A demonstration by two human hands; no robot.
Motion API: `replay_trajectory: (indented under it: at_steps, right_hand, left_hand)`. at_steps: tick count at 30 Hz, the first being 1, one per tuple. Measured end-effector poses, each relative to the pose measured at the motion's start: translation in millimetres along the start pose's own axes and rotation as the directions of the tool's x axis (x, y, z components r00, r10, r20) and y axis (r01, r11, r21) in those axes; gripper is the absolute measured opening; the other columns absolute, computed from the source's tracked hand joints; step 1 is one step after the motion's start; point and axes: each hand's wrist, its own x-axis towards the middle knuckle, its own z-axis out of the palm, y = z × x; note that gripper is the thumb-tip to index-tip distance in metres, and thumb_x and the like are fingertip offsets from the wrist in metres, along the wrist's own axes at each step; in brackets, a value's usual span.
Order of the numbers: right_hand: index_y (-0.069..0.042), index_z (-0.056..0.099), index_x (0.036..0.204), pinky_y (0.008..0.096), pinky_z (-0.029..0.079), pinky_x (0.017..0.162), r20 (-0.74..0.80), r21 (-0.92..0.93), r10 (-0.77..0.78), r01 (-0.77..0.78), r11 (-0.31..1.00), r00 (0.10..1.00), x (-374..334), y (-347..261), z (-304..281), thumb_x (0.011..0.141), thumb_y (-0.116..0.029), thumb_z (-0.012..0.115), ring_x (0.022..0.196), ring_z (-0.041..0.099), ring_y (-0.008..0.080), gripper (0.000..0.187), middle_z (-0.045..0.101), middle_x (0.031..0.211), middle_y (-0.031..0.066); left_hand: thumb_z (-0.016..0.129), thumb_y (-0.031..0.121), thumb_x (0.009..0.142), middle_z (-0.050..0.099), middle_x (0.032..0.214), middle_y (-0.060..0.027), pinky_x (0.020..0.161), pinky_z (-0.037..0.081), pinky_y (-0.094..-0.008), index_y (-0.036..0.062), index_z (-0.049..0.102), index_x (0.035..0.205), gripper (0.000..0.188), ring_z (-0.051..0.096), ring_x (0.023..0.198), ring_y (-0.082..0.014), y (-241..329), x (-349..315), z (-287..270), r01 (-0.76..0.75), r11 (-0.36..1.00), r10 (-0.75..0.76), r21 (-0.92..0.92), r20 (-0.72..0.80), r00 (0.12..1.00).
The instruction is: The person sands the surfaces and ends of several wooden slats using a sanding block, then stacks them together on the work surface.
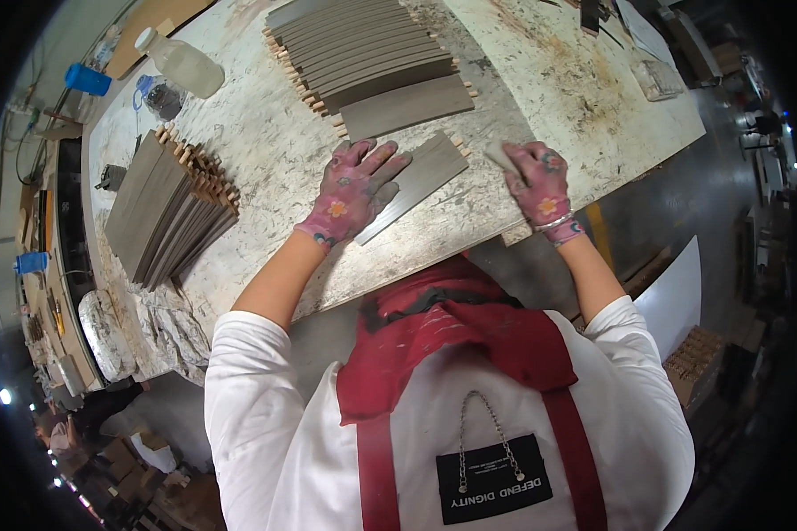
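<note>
A narrow grey board (pixel 429 177) lies slantwise on the worktable, with wooden dowels sticking out of its far right end. My left hand (pixel 354 190), in a stained pink flowered glove, rests on the board's left part with its fingers spread. To the right of that board, my gloved right hand (pixel 540 181) is closed on a small pale flat piece (pixel 500 157) held near the tabletop; its exact kind is not clear. Beyond my hands stands a row of overlapping grey boards (pixel 354 57) with dowel ends, a single board (pixel 407 104) lying at its near side.
Another fanned stack of dowelled boards (pixel 146 208) is at the left. Behind it are a cloudy bottle (pixel 186 66), a small dark jar (pixel 162 102) and a blue cup (pixel 87 80). Crumpled wrapping (pixel 164 332) lies at the near left. The table's front edge (pixel 398 274) runs close to my body.
</note>
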Motion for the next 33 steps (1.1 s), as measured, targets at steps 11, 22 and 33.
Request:
replay_trajectory:
  at_steps: [11,22,33]
  right_hand:
    - [-0.016,0.066,0.117,0.0412,0.046,0.08,0.077,-0.006,0.099,-0.099,0.995,0.992,-3.9,10.1,-3.3,0.075,-0.016,0.071,0.081,0.06,0.0267,0.042,0.06,0.091,0.0071]
    - [-0.014,0.065,0.117,0.041,0.051,0.079,0.143,0.139,0.191,-0.211,0.968,0.971,-10.6,13.2,-27.5,0.079,-0.017,0.071,0.09,0.062,0.0306,0.038,0.061,0.099,0.0129]
    - [-0.007,0.064,0.118,0.0381,0.051,0.086,0.08,0.507,0.325,-0.319,0.801,0.942,-16.1,6.5,-24.1,0.08,-0.008,0.07,0.1,0.062,0.0332,0.038,0.063,0.109,0.0155]
  left_hand:
    - [0.066,0.027,0.085,0.056,0.135,-0.0065,0.1,0.042,-0.0487,0.0223,0.059,0.13,0.046,0.051,0.119,-0.0344,-0.4,-1.0,3.4,0.011,0.999,-0.011,0.035,0.004,1.0]
    - [0.062,0.023,0.085,0.055,0.13,-0.0139,0.098,0.043,-0.0474,0.0141,0.063,0.123,0.039,0.051,0.119,-0.0339,40.9,27.0,-24.7,0.052,0.997,-0.051,0.064,-0.009,0.999]
    - [0.067,0.009,0.082,0.063,0.099,-0.0102,0.069,0.054,-0.0416,0.0092,0.069,0.103,0.022,0.063,0.088,-0.0304,65.2,55.1,21.0,-0.205,0.952,0.183,-0.23,-0.112,0.977]
